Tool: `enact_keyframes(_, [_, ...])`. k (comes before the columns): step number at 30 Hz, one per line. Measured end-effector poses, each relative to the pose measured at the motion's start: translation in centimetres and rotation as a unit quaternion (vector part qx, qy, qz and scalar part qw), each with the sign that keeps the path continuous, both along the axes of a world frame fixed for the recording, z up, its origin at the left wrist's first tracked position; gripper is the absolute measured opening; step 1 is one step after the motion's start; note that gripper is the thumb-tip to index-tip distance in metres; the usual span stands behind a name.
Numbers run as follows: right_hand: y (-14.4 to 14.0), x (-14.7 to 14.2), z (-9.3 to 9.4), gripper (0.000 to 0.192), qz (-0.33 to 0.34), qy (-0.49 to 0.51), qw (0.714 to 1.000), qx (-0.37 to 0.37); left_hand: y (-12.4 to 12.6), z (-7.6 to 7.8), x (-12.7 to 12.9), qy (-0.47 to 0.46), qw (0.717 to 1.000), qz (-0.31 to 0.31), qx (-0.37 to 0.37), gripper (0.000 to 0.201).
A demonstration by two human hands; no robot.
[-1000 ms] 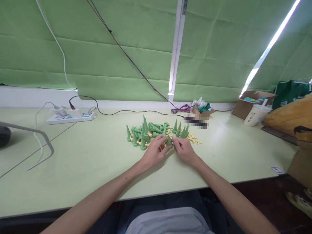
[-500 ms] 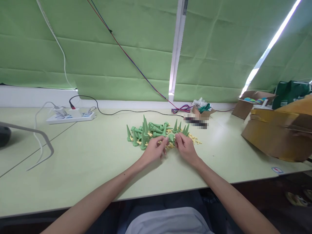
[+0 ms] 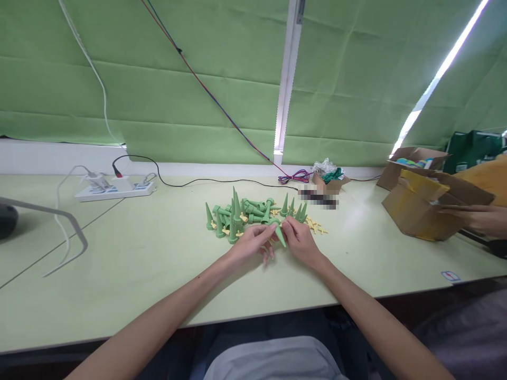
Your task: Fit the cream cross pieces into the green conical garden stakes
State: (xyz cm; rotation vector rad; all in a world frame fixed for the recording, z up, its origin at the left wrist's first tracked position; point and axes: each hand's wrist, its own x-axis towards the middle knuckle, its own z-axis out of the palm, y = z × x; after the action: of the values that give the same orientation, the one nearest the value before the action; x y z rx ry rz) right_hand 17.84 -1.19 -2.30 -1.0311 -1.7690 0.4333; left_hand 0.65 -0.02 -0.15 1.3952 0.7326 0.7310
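My left hand (image 3: 253, 241) pinches a green watering spike (image 3: 280, 236) near its wide end, with the tip slanting down toward me. Close against the same end, my right hand (image 3: 301, 238) is closed, and a bit of a small yellow valve (image 3: 281, 225) shows at its fingertips. Its fingers hide most of that piece. Just behind my hands lies a heap of green spikes (image 3: 253, 208). Several spikes with yellow valves stand upright on the left (image 3: 233, 229), and more stand on the right (image 3: 284, 205). Loose yellow valves (image 3: 317, 226) are scattered beside my right hand.
A white power strip (image 3: 114, 191) lies at the back left, near a grey bent metal bar (image 3: 75, 221). A small box (image 3: 330, 182) and a cable coil (image 3: 295, 177) sit by the wall. On the right, another person's hand (image 3: 471, 219) touches a cardboard box (image 3: 415, 211).
The spike in my hands has turned, so its tip now points down and toward me. On the right, the cardboard box has shifted and another person's hand and sleeve have come into view.
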Motion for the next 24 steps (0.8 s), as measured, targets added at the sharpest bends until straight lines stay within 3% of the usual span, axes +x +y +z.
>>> enact_keyframes(13, [-0.02, 0.11, -0.05, 0.034, 0.021, -0.013, 0.999, -0.023, 0.03, 0.14, -0.28, -0.028, 0.999, 0.014, -0.009, 0.038])
enact_keyframes(21, [0.07, 0.18, -0.23, 0.041, 0.021, -0.009, 0.999, -0.028, -0.33, 0.05, -0.39, 0.051, 0.992, 0.038, 0.111, 0.039])
enact_keyframes(24, [0.11, 0.22, -0.33, 0.044, 0.015, -0.014, 0.999, -0.026, -0.45, -0.33, -0.28, 0.102, 0.976, 0.091, 0.172, 0.046])
